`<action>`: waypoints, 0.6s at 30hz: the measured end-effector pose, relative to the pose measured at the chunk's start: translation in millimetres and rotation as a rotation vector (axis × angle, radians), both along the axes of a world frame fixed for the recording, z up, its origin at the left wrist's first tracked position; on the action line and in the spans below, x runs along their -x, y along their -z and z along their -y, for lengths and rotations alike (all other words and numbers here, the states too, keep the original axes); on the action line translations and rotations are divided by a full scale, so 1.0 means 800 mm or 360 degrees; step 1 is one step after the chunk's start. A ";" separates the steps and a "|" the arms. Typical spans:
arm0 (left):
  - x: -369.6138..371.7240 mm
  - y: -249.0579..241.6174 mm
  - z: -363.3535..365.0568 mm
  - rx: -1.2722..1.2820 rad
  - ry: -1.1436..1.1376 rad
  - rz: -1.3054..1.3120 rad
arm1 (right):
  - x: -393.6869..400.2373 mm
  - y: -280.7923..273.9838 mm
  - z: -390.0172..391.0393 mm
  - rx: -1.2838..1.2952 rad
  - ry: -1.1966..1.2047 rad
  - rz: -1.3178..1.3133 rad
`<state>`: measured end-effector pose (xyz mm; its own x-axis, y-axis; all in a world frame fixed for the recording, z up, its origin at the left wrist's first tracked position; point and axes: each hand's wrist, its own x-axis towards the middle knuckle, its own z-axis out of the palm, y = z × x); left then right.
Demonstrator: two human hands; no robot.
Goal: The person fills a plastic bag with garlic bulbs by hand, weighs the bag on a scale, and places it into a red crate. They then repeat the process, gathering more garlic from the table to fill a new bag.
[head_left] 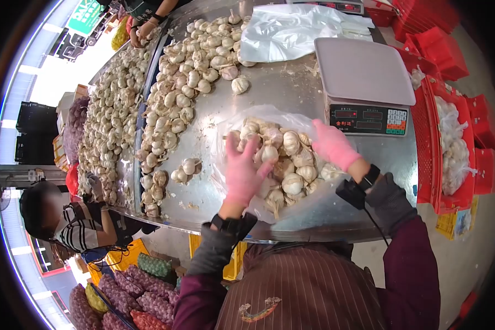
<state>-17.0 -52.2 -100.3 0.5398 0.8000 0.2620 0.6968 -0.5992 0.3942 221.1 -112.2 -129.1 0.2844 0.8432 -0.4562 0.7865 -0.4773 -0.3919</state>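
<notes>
A clear plastic bag [221, 157] lies spread on the metal table with several garlic bulbs [293, 183] in it. My left hand [242, 175], in a pink glove, rests over the left side of these bulbs with its fingers spread. At the bag's right rim is my right hand [336, 146], also pink-gloved, its fingers closed on the plastic; the fingertips are partly hidden. Close to the bag's left side lie a few loose bulbs [186, 170].
A digital scale [365, 77] stands right of the bag, beside a stack of plastic bags [297, 33]. Heaped garlic [176, 102] covers the table's left. Red crates [432, 159] line the right. Another person's hands [143, 32] reach in at the top left; another person [74, 220] sits at left.
</notes>
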 end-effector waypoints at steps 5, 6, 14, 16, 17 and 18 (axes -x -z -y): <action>0.100 0.045 -0.004 -0.0440 -0.0796 -0.0249 | 0.009 -0.056 0.025 -0.0454 0.0799 -0.1360; 0.126 0.080 -0.020 0.0324 -0.0775 0.0156 | 0.012 -0.071 0.023 -0.0454 0.0772 -0.1353; 0.125 -0.078 -0.007 0.1217 -0.0676 0.1545 | -0.011 -0.189 0.047 -0.1576 0.0387 -0.1103; 0.123 -0.082 0.007 0.1197 -0.0639 0.1662 | -0.008 -0.187 0.052 -0.1336 0.1008 -0.1741; 0.125 -0.071 0.003 0.1217 -0.0680 0.1523 | -0.012 -0.170 0.048 -0.1365 0.1063 -0.1486; 0.122 -0.047 -0.004 0.1199 -0.0690 0.1483 | -0.016 -0.151 0.042 -0.1395 0.1090 -0.1247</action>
<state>-114.2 -48.8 -62.4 0.0555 0.9793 -0.1947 0.0555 0.1916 0.9799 233.9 -145.7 -8.1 0.6754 0.7329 -0.0819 -0.0725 -0.0446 -0.9964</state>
